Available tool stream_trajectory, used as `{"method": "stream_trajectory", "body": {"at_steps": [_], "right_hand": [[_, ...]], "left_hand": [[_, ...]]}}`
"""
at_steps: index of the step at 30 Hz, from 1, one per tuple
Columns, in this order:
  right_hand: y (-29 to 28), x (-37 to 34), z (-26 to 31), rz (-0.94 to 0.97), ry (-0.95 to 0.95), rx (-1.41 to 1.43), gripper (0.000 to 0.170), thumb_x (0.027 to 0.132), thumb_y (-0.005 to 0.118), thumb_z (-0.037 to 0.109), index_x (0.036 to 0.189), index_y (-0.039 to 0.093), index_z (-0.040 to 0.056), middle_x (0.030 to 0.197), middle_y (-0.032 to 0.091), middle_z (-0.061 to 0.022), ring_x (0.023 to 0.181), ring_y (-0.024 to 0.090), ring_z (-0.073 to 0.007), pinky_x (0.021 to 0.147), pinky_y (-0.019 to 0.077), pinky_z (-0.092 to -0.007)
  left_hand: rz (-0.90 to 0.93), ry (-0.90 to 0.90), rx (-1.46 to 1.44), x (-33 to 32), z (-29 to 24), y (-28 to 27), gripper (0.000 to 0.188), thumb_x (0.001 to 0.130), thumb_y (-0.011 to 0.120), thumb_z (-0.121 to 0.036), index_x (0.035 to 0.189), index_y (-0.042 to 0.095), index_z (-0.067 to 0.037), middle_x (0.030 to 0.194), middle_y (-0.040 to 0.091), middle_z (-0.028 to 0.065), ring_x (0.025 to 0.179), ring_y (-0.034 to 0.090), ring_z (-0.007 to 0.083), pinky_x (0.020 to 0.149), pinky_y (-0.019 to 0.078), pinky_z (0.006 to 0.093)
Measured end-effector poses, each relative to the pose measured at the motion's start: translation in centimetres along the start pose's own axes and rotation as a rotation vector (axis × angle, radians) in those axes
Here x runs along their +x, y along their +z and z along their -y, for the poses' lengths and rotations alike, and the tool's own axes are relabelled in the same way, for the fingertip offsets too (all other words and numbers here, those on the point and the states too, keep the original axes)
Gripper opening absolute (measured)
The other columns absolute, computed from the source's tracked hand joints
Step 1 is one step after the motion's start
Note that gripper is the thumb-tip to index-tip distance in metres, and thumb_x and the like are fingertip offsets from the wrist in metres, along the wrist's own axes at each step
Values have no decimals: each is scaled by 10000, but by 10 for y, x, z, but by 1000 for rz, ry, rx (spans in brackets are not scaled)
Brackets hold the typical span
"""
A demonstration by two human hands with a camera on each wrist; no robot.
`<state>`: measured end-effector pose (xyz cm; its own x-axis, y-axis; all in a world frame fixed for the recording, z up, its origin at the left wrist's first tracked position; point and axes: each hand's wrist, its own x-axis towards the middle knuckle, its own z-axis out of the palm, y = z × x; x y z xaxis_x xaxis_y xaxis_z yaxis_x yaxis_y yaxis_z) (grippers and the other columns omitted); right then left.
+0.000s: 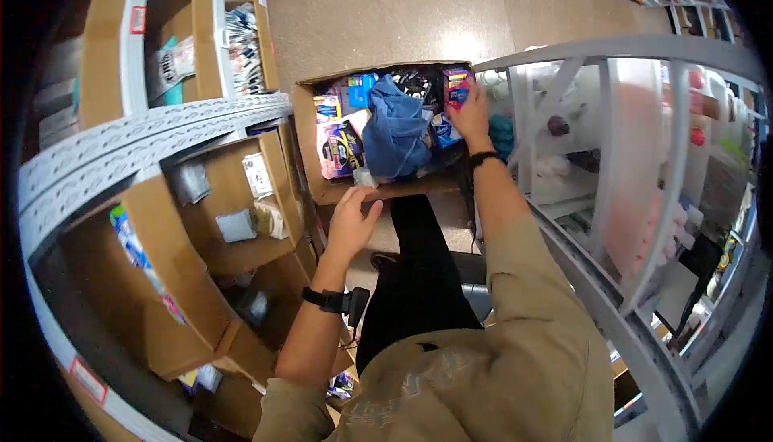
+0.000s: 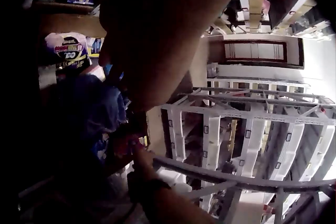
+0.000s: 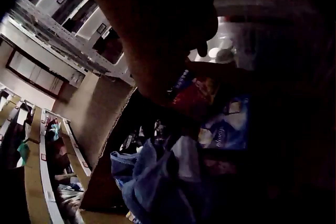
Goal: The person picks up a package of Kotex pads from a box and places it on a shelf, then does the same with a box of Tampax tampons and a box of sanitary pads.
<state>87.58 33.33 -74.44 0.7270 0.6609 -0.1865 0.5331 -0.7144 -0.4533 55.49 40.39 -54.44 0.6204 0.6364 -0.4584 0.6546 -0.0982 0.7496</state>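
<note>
My right hand (image 1: 473, 117) grips a pink and purple packet (image 1: 457, 86) at the far right corner of an open cardboard box (image 1: 305, 120). In the right wrist view the packet (image 3: 195, 95) is partly hidden behind the dark hand. A blue packet (image 3: 229, 127) lies just below it in the box. Bunched blue denim-like cloth (image 1: 394, 132) covers the middle of the contents. My left hand (image 1: 352, 221) hovers by the box's near edge, fingers loosely spread and holding nothing. Near it, inside the box, a pink and black pack (image 1: 340, 148) stands at the left.
Shelving with cardboard bins (image 1: 233, 225) of small packets runs along the left. To the right a grey metal rack frame (image 1: 608, 51) holds translucent white containers close to my right arm. Brown floor (image 1: 378, 15) stretches beyond the box.
</note>
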Motion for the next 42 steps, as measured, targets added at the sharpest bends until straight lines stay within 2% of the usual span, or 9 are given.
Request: {"method": "stream_trajectory", "body": {"at_steps": [8,20,22,24,26,28,33,34,42], "right_hand": [[27,31,12,2,-12,-287,702,762,761,322,1339,435,86,1466,310,-236,1321,353,-438,1081,343,-475],[-65,-85,121,351,-233,886,411,734,837,203,996,555,59,1138,568,-106,1023,588,-215,813,510,-342],[-73,-87,158,538,-138,1093,407,751,819,146,1042,548,60,1172,555,-96,1094,562,-193,887,497,-342],[-44,-75,158,572,-158,1245,519,754,824,205,1152,534,41,1246,517,-129,1180,514,-239,994,440,-368],[-8,-51,144,206,-413,656,715,717,842,334,1273,496,46,1319,485,-182,1211,500,-335,1024,418,-432],[14,-45,139,278,-431,136,928,665,839,461,1451,398,240,1472,362,-196,1327,384,-389,1055,377,-499],[82,-45,94,541,-367,-331,627,763,717,124,1342,523,265,1303,481,-174,1158,500,-378,919,489,-458],[73,-45,98,548,-390,-323,388,879,582,130,1258,558,208,1166,528,-133,1153,508,-362,876,510,-465],[-156,-59,185,627,-281,698,383,727,702,212,1048,648,9,826,655,-116,754,635,-210,729,503,-325]], "left_hand": [[74,18,2,34,20,19,297,880,669,-169,1124,597,-17,1124,615,144,1055,617,288,784,514,335],[54,101,-95,53,30,11,594,917,663,-251,1399,382,-51,1234,578,141,1098,604,261,842,515,349],[261,-418,-951,53,26,-1,597,928,648,-235,1427,362,-76,1212,590,123,1080,608,233,887,493,331],[233,-404,-1044,44,28,-7,544,959,591,-245,1429,368,-84,1226,580,114,1068,612,221,898,495,356],[154,-375,-1374,34,35,-16,513,982,528,-268,1430,365,-81,1237,580,123,1071,614,236,907,500,388],[38,-393,-1440,21,46,-22,474,983,491,-257,1404,399,-60,1242,588,132,1083,616,258,920,500,424],[-121,-307,-1590,-5,54,-53,529,965,443,-330,1368,424,12,1301,559,203,1154,582,323,1002,450,460],[-182,-277,-1568,-9,45,-64,591,965,394,-363,1394,383,43,1331,528,248,1188,559,358,1025,433,460],[-25,-15,-1680,-59,-50,-136,800,958,329,-635,1490,263,-41,1422,433,240,1221,528,388,968,489,494]]}}
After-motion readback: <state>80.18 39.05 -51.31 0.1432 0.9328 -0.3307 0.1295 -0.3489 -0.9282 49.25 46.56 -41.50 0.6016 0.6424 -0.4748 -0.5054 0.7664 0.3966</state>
